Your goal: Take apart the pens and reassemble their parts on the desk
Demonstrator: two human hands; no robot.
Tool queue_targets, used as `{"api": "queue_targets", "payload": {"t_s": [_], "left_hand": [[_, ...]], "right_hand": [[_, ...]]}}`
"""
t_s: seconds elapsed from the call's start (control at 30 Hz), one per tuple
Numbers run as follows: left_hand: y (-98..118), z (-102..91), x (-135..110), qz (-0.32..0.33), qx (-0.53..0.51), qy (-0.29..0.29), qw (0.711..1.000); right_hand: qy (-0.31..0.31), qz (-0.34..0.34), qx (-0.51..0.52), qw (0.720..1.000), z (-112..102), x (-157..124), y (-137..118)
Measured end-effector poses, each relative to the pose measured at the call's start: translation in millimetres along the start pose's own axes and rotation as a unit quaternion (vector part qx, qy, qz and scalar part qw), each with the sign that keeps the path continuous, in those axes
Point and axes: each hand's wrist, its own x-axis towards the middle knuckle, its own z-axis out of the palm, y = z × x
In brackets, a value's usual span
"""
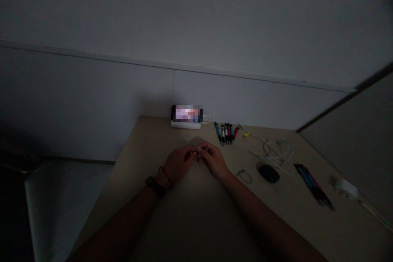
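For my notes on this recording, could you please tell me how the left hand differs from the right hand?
The left hand has a black watch and a reddish cord bracelet at its wrist, while the right hand has a bare wrist. The left hand reaches in from the lower left, the right hand from the lower right. Both hands hold a small dark object at their fingertips, above the table; it is too small to identify.

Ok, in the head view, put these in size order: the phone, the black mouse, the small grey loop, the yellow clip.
1. Phone and black mouse: too close to rank, since the mouse sits nearer the camera.
2. Small grey loop.
3. Yellow clip.
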Motion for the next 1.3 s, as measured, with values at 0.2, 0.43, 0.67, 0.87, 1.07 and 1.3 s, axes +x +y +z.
{"api": "queue_targets", "payload": {"t_s": [0.2,0.43,0.67,0.87,1.07,1.3], "left_hand": [[0.9,0.1,0.2,-0.006,0.004,0.003,1.000],[0.5,0.3,0.3,0.005,-0.004,0.004,1.000],[-1.2,0.4,-0.3,0.005,-0.004,0.005,1.000],[-4.2,2.3,1.0,0.006,-0.001,0.009,1.000],[-3.9,2.6,0.8,0.001,0.002,0.010,1.000],[-3.4,2.0,0.9,0.011,-0.010,0.014,1.000]], "right_hand": [[0.003,0.014,0.015,1.000,0.8,-0.4,-1.1],[0.029,0.018,0.001,0.999,1.5,-1.4,-2.0],[0.069,0.009,0.012,0.998,3.1,-1.6,-0.9],[0.090,0.014,0.035,0.995,3.1,-0.5,1.6],[0.089,0.006,0.050,0.995,1.3,0.5,4.5],[0.086,0.014,0.074,0.993,1.3,0.5,3.7]]}}
